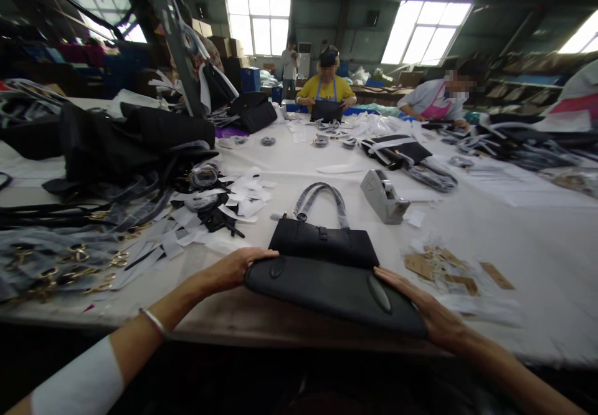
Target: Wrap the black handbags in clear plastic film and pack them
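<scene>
A black handbag (324, 243) lies at the table's near edge. Its wrapped handles (322, 198) loop away from me onto the white cover. A smooth, dark panel (327, 290) with two oval patches faces me; whether it is part of the handbag I cannot tell. My left hand (240, 267) grips the panel's left end, fingers along the top edge. My right hand (423, 300) holds the right end, its fingers reaching toward the handbag's corner. Both thumbs are hidden.
A grey tape dispenser (384, 197) stands beyond the handbag, with brown tags (441, 270) to its right. Paper strips (245, 198), wrapped straps with gold clasps (60, 265) and black bags (131, 144) cover the left. Co-workers (331, 91) sit across the table.
</scene>
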Available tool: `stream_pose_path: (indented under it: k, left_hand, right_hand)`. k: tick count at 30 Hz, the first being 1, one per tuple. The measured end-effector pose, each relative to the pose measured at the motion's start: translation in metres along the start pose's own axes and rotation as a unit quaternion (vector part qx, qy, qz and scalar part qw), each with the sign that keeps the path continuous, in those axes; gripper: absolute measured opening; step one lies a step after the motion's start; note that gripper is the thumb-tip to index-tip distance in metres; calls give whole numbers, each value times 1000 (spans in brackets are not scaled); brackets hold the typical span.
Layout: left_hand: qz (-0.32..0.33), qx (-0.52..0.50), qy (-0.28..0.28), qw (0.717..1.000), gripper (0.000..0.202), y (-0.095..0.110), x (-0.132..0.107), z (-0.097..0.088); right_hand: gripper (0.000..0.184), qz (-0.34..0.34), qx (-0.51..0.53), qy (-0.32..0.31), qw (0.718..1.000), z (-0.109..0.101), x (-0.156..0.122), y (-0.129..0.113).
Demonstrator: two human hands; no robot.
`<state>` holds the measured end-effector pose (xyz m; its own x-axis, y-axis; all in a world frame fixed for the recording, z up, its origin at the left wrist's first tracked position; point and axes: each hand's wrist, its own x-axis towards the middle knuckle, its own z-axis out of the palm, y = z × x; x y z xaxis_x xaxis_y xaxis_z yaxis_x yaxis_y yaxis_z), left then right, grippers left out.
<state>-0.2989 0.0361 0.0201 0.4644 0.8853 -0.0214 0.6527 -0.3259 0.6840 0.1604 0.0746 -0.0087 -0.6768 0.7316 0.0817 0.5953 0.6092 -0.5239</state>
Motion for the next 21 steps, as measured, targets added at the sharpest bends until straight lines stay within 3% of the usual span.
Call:
stream_pose_path:
  k: [3,6,8,12,14,17,19,21]
  left_hand:
    - [-91,-83,74,990,39,5,19,2]
    - [-144,-117,153,971,48,10,35,8]
    - [-187,-88,163,965,53,12,42,13]
    - [-317,91,139,934,58,15,53,22]
    - [-295,191,174,920,54,15,58,25]
    - [-173,320,219,905,55,13,70,27]
    - [-74,337,166,924,58,12,80,27]
    - [-17,305,95,947,55,14,91,30]
  right_hand:
    - [42,109,39,110,987,4,17,4]
    - [49,214,31,169,962,1,37,4]
    - [51,228,9,158,961,-4,48,5]
    - [56,246,-81,93,961,-13,65,12]
    - [60,292,-109,61,948,-13,72,16]
    - [69,313,-116,66,940,-9,80,21]
    - [77,292,-130,95,943,-3,84,25]
    - [81,280,-153,110,941,0,87,31]
